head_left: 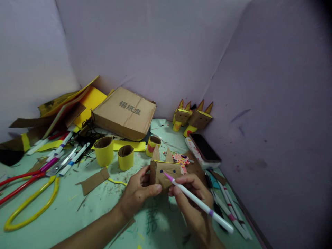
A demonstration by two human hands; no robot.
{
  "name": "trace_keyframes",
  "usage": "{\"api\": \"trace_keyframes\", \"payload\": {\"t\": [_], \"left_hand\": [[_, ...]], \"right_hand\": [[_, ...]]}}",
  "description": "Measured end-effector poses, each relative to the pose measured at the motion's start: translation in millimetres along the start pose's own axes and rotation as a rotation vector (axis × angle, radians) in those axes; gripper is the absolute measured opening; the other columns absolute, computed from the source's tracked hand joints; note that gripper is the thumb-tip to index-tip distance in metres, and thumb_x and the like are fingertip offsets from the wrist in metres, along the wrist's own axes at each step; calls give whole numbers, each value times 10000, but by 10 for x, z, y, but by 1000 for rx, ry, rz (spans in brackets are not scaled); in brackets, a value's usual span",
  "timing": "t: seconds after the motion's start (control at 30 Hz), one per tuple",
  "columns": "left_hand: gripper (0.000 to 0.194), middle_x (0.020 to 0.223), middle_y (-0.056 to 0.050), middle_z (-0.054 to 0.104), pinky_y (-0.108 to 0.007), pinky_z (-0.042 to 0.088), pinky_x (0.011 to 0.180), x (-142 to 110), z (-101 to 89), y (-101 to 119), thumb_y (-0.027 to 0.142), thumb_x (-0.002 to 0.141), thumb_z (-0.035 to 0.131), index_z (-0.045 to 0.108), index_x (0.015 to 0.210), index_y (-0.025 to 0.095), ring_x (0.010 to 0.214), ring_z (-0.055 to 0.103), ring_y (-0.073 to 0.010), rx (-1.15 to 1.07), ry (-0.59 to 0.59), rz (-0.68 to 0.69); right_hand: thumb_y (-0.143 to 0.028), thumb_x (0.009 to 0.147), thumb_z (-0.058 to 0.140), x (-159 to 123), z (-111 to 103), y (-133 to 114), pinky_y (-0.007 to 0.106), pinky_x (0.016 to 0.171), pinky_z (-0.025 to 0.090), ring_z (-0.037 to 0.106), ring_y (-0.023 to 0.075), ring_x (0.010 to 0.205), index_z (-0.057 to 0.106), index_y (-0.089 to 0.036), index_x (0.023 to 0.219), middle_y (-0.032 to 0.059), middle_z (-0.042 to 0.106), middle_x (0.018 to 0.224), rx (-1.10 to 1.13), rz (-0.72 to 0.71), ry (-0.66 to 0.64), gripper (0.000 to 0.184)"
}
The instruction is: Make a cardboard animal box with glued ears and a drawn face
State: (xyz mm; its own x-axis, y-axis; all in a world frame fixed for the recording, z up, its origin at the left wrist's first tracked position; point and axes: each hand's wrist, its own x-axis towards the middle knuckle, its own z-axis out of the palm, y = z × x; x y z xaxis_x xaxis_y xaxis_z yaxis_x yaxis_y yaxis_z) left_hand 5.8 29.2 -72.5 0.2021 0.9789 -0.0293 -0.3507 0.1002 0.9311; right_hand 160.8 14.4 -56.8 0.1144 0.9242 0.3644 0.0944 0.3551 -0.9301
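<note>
My left hand (pixel 138 193) grips a small cardboard animal head (pixel 166 171) with two pointed ears, held upright just above the green table (pixel 77 214). My right hand (pixel 193 199) is closed around a white marker with a pink tip (pixel 197 202). The tip touches the front face of the cardboard head, next to two small dark dots. Both hands are low in the middle of the view, close together.
Two yellow cardboard rolls (pixel 104 150) and a third (pixel 153 144) stand behind the hands. A flat cardboard box (pixel 124 112), two finished cardboard figures (pixel 193 117), a phone (pixel 204 148), markers (pixel 230 207), scissors with a yellow handle (pixel 31 204) and paper scraps lie around.
</note>
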Motion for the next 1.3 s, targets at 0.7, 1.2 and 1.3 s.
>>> {"api": "trace_keyframes", "payload": {"t": [0.7,1.2,1.3], "left_hand": [[650,1164,-121,657,-355,465,921,-22,55,30,290,639,729,474,1213,123,1085,589,-299,45,24,-11],[640,1143,-109,669,-359,468,921,-49,55,15,269,653,738,475,1221,137,1082,592,-293,25,17,-12],[642,1116,-109,682,-354,478,901,-58,65,39,245,643,744,473,1216,138,1065,605,-289,-1,19,-31]], "right_hand": [[-136,730,554,4,8,-14,171,378,405,545,109,413,607,-189,687,-18,607,527,-307,-300,21,86],[-405,892,486,-76,40,106,243,450,389,488,133,483,534,-218,715,-21,521,541,-107,-95,51,262],[-375,891,498,-77,28,100,243,485,408,509,133,513,515,-216,672,-15,532,563,-120,-112,26,272]]}}
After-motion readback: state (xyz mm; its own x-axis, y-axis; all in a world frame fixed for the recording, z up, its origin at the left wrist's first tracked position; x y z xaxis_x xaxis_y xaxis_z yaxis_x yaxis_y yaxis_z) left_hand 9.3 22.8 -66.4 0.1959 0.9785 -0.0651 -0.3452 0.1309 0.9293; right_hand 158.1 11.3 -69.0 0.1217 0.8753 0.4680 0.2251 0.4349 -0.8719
